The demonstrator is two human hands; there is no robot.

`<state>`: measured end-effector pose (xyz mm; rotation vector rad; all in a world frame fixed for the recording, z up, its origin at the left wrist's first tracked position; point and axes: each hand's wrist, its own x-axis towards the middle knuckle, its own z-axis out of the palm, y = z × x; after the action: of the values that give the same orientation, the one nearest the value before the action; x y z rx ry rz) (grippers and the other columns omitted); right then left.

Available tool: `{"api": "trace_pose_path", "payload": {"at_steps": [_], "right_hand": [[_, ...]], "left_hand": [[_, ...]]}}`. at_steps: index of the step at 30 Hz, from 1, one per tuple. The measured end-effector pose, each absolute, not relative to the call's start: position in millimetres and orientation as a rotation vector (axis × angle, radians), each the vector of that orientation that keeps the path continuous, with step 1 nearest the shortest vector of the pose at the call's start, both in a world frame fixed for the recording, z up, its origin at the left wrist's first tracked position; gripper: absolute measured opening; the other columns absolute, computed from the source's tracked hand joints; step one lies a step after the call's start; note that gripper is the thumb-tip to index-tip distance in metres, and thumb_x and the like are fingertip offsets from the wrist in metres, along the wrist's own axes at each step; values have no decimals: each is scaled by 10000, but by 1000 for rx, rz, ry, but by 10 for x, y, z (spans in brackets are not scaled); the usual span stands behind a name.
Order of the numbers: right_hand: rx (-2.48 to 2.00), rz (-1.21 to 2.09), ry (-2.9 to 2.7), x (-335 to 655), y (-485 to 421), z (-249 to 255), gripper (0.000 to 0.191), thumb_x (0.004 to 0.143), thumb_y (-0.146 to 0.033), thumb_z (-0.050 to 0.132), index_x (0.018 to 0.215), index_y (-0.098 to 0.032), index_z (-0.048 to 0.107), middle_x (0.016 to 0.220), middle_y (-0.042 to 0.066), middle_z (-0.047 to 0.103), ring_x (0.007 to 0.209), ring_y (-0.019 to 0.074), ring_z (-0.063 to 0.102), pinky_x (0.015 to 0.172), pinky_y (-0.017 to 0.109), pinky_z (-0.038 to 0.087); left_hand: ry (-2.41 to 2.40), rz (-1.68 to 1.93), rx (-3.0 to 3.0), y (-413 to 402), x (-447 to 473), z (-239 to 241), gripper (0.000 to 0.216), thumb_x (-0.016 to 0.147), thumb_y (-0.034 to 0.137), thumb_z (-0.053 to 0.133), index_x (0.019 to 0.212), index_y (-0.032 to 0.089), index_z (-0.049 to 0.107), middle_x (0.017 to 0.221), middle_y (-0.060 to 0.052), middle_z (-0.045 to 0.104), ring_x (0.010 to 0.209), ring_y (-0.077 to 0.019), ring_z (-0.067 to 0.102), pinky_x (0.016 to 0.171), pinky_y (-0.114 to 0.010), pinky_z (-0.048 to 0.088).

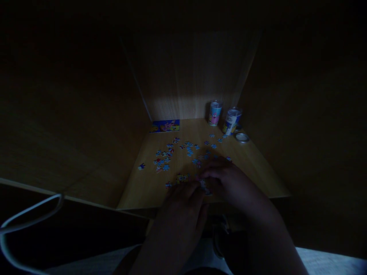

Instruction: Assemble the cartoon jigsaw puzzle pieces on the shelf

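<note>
Both hands rest at the near edge of a small wooden desk point(258, 168) in dim light. My left hand point(183, 200) and my right hand point(225, 177) meet with curled fingertips around a small jigsaw piece point(204, 186). A short joined strip of yellow and blue pieces point(182, 178) lies just left of the fingers. Several loose puzzle pieces point(168, 154) are scattered across the desk beyond the hands. Which hand holds the piece is hard to make out in the dark.
Two printed cylindrical tins point(215, 113) point(231, 120) stand at the back right, with a round lid point(242, 137) beside them. A colourful picture card point(165, 126) leans at the back left. Wooden side walls enclose the desk. A white cable point(28, 212) hangs at lower left.
</note>
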<state>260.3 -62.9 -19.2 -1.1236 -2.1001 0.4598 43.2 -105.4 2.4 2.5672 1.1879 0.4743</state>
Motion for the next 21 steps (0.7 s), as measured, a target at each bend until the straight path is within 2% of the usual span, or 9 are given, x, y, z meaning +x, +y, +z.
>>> {"api": "trace_pose_path", "payload": {"at_steps": [4, 10, 14, 21], "right_hand": [[-1138, 462, -2084, 2612, -615, -212, 349, 966, 8, 653, 1011, -277, 849, 1050, 7, 850, 996, 184, 783, 951, 353, 594], [-1153, 495, -2059, 2607, -614, -221, 357, 971, 22, 624, 971, -268, 833, 1024, 7, 842, 967, 177, 781, 912, 330, 587], [-1153, 513, -2057, 2614, -612, -219, 371, 984, 26, 613, 1006, -264, 843, 1071, 13, 845, 1021, 186, 781, 972, 351, 586], [-1159, 540, -2050, 2614, -622, -151, 419, 978, 46, 588, 1037, -277, 847, 1072, 7, 840, 1025, 182, 773, 988, 351, 578]], "left_hand": [[1196, 491, 2585, -1063, 446, 10, 296, 1014, 125, 677, 1299, 200, 703, 1386, -90, 737, 1264, -314, 716, 1127, -605, 620], [1254, 663, 2603, -1037, 442, -60, 366, 1050, 128, 642, 1410, 197, 639, 1468, -117, 696, 1291, -294, 723, 1104, -525, 652], [1241, 804, 2607, -980, 416, -70, 390, 1047, 108, 653, 1425, 200, 618, 1433, -110, 704, 1290, -289, 712, 1105, -523, 646], [1228, 759, 2610, -877, 365, -47, 233, 1062, 123, 659, 1271, 215, 699, 1258, -73, 773, 1135, -281, 731, 1054, -553, 627]]}}
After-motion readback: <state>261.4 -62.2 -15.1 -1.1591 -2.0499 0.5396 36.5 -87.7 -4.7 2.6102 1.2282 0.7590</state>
